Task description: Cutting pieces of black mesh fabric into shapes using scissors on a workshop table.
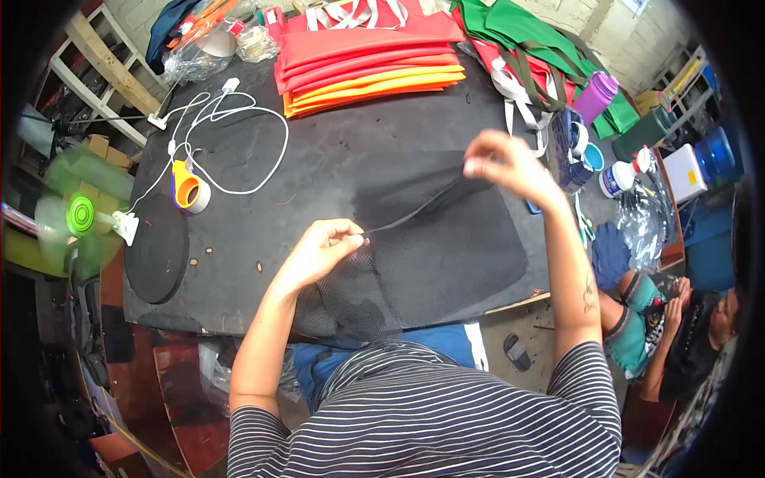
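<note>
A piece of black mesh fabric (pixel 351 291) lies along the front of the dark table, partly over a smoother black sheet (pixel 470 247). My left hand (pixel 327 247) pinches one end of a narrow black strip (pixel 414 213) along the fabric's edge. Farther right and higher, my right hand (pixel 510 163) has its fingertips closed on the strip's other end. Between the two hands the strip runs slantwise, slightly sagging. Whether it is sewn to the mesh I cannot tell.
Stacked red and orange fabric bags (pixel 366 72) lie at the back, green bags (pixel 518 40) to their right. A white cable (pixel 279 151), a tape roll (pixel 191 193) and a round black disc (pixel 157 251) are on the left, beside a fan (pixel 80 215). A person (pixel 669 319) sits at right.
</note>
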`<action>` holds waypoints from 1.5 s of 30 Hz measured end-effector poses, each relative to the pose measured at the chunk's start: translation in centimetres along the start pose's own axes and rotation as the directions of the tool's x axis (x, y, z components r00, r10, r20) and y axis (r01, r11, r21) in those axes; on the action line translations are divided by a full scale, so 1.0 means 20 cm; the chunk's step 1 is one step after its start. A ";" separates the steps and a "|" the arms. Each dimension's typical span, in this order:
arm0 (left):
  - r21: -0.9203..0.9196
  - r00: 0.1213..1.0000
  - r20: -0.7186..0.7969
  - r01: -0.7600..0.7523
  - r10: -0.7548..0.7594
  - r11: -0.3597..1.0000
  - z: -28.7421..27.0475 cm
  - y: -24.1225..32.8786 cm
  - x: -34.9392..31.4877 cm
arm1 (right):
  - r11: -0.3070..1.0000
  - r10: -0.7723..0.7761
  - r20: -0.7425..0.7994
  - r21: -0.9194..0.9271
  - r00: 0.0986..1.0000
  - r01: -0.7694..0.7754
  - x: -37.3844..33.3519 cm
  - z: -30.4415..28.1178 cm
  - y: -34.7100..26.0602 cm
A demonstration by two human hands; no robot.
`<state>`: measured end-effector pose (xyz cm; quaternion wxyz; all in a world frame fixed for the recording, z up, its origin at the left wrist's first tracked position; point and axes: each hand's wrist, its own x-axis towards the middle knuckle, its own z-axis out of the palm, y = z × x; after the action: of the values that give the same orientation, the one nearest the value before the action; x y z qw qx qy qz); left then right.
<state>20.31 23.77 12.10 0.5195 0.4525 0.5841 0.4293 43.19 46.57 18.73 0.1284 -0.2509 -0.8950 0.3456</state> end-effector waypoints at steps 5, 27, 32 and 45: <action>0.038 1.000 -0.019 -0.023 0.024 0.999 0.01 0.00 0.04 | 0.954 -0.073 0.084 -0.286 0.994 0.094 -0.16 0.29 0.14; 0.452 0.772 -0.319 -0.386 0.550 0.804 0.09 0.61 -0.51 | 0.940 -0.339 -0.276 -0.146 0.900 0.309 -0.39 -0.36 -0.20; 0.069 0.889 0.007 -0.457 0.458 0.887 0.05 0.65 -0.62 | 0.616 -0.406 -0.478 0.487 0.779 0.620 -0.67 -0.38 -0.27; 0.150 0.941 -0.330 -0.030 0.078 0.988 -0.03 -0.22 0.15 | 0.853 0.211 -0.179 0.514 0.961 -0.092 -0.17 0.08 0.50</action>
<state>19.13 25.63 7.27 0.3670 0.4249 0.6803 0.4712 48.96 50.27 10.51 0.2633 -0.3172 -0.7311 0.5436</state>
